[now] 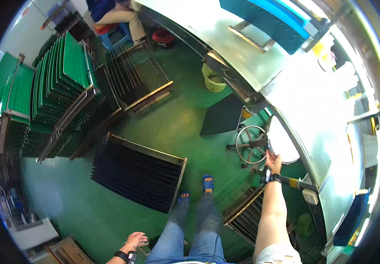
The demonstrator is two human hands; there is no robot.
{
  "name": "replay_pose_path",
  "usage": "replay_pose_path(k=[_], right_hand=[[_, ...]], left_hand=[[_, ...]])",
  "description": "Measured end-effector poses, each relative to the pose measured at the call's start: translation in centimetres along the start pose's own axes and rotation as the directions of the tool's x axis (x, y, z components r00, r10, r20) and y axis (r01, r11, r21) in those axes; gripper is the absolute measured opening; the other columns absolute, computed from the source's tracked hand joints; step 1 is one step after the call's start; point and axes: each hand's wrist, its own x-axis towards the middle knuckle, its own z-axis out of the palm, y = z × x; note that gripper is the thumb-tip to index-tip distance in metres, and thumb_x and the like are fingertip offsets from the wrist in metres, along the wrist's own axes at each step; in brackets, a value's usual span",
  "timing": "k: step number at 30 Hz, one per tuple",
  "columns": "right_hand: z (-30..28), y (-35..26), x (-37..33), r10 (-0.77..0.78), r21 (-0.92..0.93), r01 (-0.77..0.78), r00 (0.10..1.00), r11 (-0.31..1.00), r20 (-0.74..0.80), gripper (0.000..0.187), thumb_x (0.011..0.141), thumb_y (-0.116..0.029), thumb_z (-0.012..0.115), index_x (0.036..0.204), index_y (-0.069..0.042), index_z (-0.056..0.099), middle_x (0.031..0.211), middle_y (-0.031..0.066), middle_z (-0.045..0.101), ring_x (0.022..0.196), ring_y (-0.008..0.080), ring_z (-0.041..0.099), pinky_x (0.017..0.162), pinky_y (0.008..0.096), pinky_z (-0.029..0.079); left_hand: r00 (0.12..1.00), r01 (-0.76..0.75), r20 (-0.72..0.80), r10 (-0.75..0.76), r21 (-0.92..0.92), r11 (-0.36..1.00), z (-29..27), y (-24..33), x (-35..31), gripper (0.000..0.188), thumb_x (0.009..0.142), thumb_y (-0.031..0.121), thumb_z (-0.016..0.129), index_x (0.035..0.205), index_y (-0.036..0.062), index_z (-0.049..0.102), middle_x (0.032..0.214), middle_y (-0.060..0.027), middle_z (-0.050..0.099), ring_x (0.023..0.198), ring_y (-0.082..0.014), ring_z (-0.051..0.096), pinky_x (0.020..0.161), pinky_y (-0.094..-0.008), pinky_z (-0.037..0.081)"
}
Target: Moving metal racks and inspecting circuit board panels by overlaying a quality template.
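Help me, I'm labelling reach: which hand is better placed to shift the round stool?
Probably the right hand: it is at the edge of the round stool, while the left hand is well away from it.

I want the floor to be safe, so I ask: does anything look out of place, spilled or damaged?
I see no clear spill or damage. One oddity: the dark rack sits askew on the green floor, close to the blue sandals, where feet might catch it.

White sleeve [280,255], blue jeans [167,244], blue sandals [208,182], black wrist straps [276,177].
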Motion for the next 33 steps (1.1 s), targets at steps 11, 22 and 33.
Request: replay_pose_path(k=[11,22,33], right_hand=[[-9.4,11.2,-15.4,0.05,0.046,-0.049,0.998,0.998,-0.028,0.049,0.082,-0.046,0.053,0.096,0.001,0.054,0.091,0.0173,0.06,0.087,0.033,0.058,0.081,0.0449,0.049],[-17.9,18.3,-30.6,0.477,0.063,-0.473,0.874,0.879,-0.096,0.053,0.086,-0.045,0.047,0.105,0.005,0.048,0.105,0.0197,0.054,0.098,0.03,0.053,0.087,0.0385,0.046],[-15.8,-6.1,-34.8,0.274,-0.621,-0.14,0.953,0.771,0.126,0.026,0.087,-0.018,0.048,0.104,0.001,0.051,0.09,0.0168,0.061,0.08,0.0245,0.061,0.073,0.0351,0.051]], left_hand=[[0.995,-0.06,0.085,0.053,0.077,0.995,-1.1,4.4,1.8,0.024,0.088,0.024,0.048,0.102,0.0048,0.052,0.09,-0.0122,0.063,0.079,-0.0215,0.062,0.065,-0.0317,0.05],[0.971,-0.191,0.182,0.151,0.222,0.956,6.6,9.5,-1.2,0.022,0.086,0.024,0.051,0.098,0.0061,0.051,0.093,-0.0121,0.062,0.084,-0.0217,0.061,0.069,-0.0319,0.049],[0.979,-0.039,0.203,-0.006,0.218,0.975,24.7,9.5,-0.3,0.087,0.079,0.054,0.053,0.138,0.007,0.011,0.142,-0.018,0.012,0.124,-0.0392,0.028,0.093,-0.0479,0.037]])
